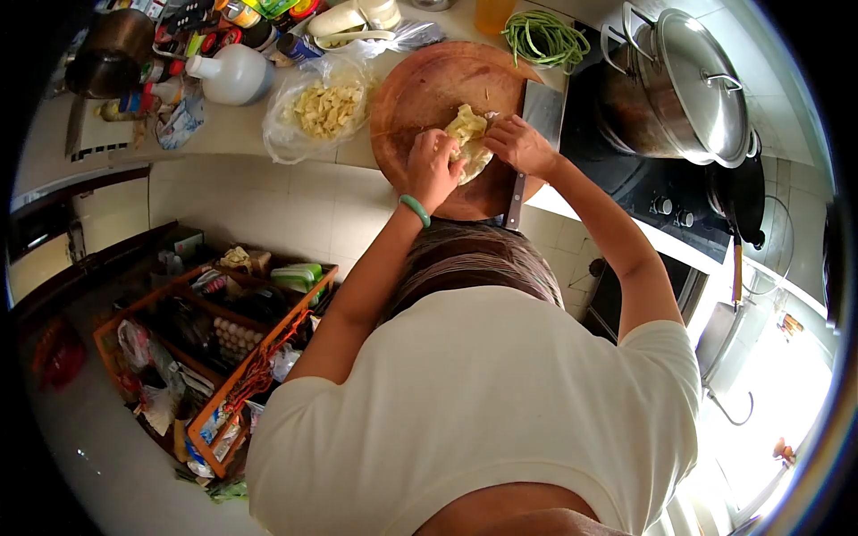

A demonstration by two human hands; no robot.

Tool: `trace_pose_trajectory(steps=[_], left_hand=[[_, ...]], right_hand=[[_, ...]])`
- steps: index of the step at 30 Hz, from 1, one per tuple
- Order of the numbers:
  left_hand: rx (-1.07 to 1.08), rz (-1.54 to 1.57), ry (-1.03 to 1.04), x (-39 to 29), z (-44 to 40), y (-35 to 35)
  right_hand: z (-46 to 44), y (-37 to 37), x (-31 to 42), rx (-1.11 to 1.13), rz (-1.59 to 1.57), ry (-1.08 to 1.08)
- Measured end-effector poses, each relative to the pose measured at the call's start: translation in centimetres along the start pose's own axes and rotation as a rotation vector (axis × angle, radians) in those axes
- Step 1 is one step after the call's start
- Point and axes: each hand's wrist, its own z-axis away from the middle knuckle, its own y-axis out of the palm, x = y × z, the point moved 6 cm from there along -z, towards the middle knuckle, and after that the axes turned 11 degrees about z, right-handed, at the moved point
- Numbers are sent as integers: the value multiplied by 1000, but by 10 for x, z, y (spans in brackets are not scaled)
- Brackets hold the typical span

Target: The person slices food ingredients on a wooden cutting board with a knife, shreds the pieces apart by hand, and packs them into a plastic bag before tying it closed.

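Observation:
Both hands work over a round wooden chopping board (pixel 407 98). On it lies a pale yellow, crumpled piece of food (pixel 470 134), whose exact kind I cannot make out. My left hand (pixel 435 165), below a green bangle, grips its left edge with bent fingers. From the right, my right hand (pixel 518 146) pinches its upper right edge. A cleaver (pixel 543 112) rests on the board's right side, under my right forearm, its dark handle pointing towards me. Left of the board, an open clear plastic bag (pixel 284 125) holds cut pale yellow pieces (pixel 329 109).
Green long beans (pixel 545 40) lie behind the board. A large lidded steel pot (pixel 670 89) stands on the black stove (pixel 639 192) at right. A white jug (pixel 234 73) and several bottles crowd the counter's left. A wooden rack (pixel 259 348) with eggs and bags stands at lower left.

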Motion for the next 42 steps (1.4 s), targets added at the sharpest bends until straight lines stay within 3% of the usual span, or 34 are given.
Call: trace_pose_trajectory(steps=[4, 6, 8, 10, 11, 16, 18, 20, 23, 24, 26, 28, 32, 34, 35, 37, 40, 42], left_hand=[[39, -47, -108, 26, -12, 1], [-42, 174, -277, 45, -20, -5], [-80, 187, -258, 70, -23, -4], [-104, 376, -462, 87, -26, -12], [-50, 240, -462, 88, -25, -17], [130, 207, -379, 88, -35, -28], [263, 48, -75, 82, -39, -25], [411, 65, -63, 77, -43, -31], [505, -136, 286, 56, -51, -40], [516, -125, 300, 56, -57, -41], [718, -53, 583, 44, -56, -37], [813, 1, 671, 44, -61, -33], [877, 184, 604, 53, -69, -21], [853, 168, 334, 69, -77, -18], [861, 171, 340, 66, -73, -16], [677, 275, -34, 72, -73, -15], [548, 186, 81, 71, -64, -3], [515, 222, 53, 71, -61, 1]], right_hand=[[-2, -4, 5, 72, -36, 80], [-1, -3, 6, 92, -28, 110], [0, -5, 6, 63, -41, 134], [3, -8, 9, 36, -14, 156], [4, -11, 10, 11, 16, 168], [10, -5, 23, 127, -61, 407], [11, -6, 38, 146, -64, 518], [10, -9, 58, 107, -66, 583], [6, -8, 84, 129, -137, 716], [2, -11, 89, 90, -168, 777], [-6, -9, 99, 68, -203, 840], [-11, -6, 102, 42, -247, 989], [-25, -17, 103, 15, -177, 1085], [-28, -18, 103, -35, -129, 1146], [-24, -7, 102, -105, -163, 1232], [-30, -6, 94, -250, -238, 1359], [-45, 4, 85, -152, -228, 1500], [-53, 14, 79, -119, -235, 1535]])
